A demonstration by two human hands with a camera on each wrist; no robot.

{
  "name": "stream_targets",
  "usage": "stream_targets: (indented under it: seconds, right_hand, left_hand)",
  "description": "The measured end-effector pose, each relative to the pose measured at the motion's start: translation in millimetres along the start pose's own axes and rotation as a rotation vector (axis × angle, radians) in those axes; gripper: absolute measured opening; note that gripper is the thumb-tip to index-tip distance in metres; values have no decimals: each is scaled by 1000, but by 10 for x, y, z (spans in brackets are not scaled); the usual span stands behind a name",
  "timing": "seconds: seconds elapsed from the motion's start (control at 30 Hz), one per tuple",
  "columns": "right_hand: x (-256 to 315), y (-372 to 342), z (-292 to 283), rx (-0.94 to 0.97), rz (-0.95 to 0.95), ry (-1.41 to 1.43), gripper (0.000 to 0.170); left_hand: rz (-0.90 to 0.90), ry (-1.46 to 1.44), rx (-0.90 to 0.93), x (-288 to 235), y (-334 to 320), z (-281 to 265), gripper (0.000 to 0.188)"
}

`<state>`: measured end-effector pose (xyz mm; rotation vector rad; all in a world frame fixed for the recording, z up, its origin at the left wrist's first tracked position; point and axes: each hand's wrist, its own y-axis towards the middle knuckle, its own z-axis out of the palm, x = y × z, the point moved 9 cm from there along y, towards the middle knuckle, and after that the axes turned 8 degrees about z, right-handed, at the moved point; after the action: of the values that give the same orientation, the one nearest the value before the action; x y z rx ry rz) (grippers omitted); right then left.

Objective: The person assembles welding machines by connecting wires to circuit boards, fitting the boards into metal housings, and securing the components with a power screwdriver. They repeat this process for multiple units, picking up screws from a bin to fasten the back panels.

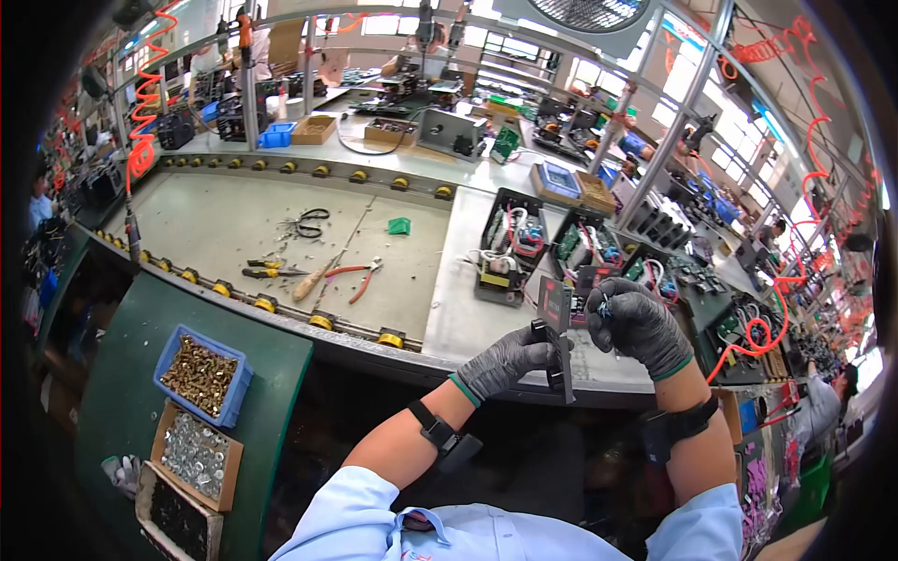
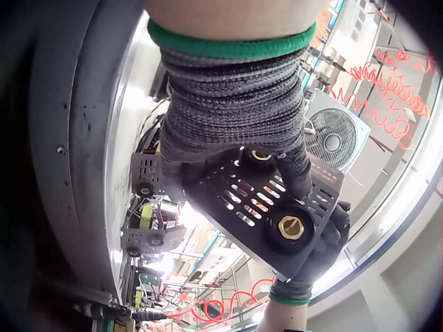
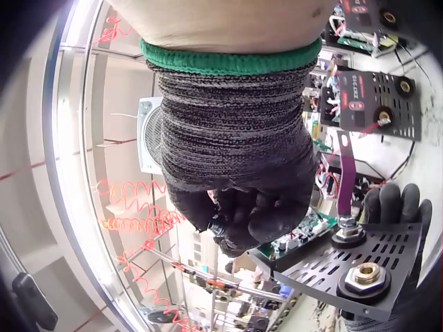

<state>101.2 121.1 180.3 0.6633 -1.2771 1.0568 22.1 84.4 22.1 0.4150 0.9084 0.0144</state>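
Observation:
My gloved left hand [image 1: 505, 363] grips a black slotted metal panel [image 2: 239, 214], held upright above the front edge of the bench. The panel carries two round black terminals with brass centres [image 2: 291, 227]. From the right wrist side, a hex nut [image 3: 367, 275] shows on one terminal, and a purple strip [image 3: 347, 181] stands at the other. Just right of the panel is my gloved right hand [image 1: 641, 327]. Its fingers are curled round small shiny metal pieces [image 1: 606, 305], mostly hidden by the glove; their exact kind I cannot tell.
Several open black units with wiring [image 1: 514, 238] stand behind the hands. Pliers [image 1: 360, 279], black scissors [image 1: 309, 222] and a wooden-handled tool [image 1: 313, 282] lie on the roller-edged bench. At left, a blue bin [image 1: 245, 379] holds brass parts and a cardboard box [image 1: 234, 472] holds silver washers.

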Motion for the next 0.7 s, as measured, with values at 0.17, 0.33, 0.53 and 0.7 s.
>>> stream_targets:
  seconds: [0.17,0.33,0.53,0.7]
  right_hand:
    - [89,-257,31,-87,79,-147,39]
    - [118,-152,174,-102,107,-308,31]
    - [-244,429,125,-116,-4,-42,36]
    - [-742,942,-20,-157,5,283,30]
  left_hand:
    - [145,59,-127,-167,-112,164,72]
    - [328,769,-263,-731,-385,-15,61]
    - [408,1006,-415,-1316,-700,-428,61]
    - [348,1186,-459,-1457,-784,-717,51]
